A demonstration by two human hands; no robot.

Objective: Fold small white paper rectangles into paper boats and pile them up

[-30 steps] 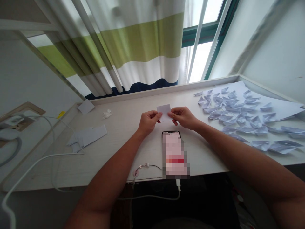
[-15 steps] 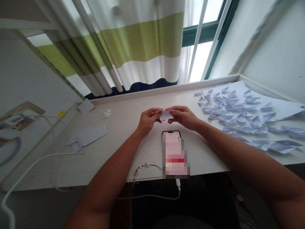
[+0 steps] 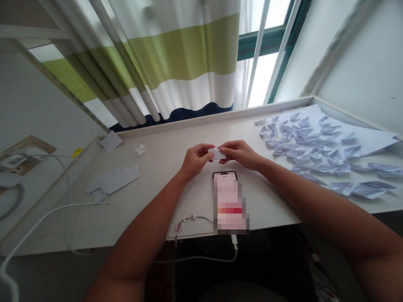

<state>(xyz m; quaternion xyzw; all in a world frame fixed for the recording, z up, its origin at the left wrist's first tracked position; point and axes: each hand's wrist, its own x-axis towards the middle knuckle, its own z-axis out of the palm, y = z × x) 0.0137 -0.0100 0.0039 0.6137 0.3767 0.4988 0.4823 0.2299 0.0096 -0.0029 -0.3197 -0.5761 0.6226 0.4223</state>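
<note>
A small folded piece of white paper (image 3: 217,154) is held above the desk between both hands. My left hand (image 3: 197,159) pinches its left end, thumb in front and fingers behind. At the right end, my right hand (image 3: 239,153) grips it between thumb and fingers. Just below the hands lies a phone (image 3: 225,201) with a pink screen, partly blurred out. Many folded white paper boats (image 3: 310,138) cover the desk to the right of my right hand.
White sheets (image 3: 368,142) lie under the paper boats. Loose paper pieces (image 3: 118,180), a crumpled scrap (image 3: 139,150) and a square sheet (image 3: 111,141) are on the left. A white cable (image 3: 52,212) loops over the desk's left side. A beaded strap (image 3: 185,219) lies beside the phone.
The fingers have shifted on the paper, which now looks narrower. My right hand has moved slightly left. The whole view has shifted a little.
</note>
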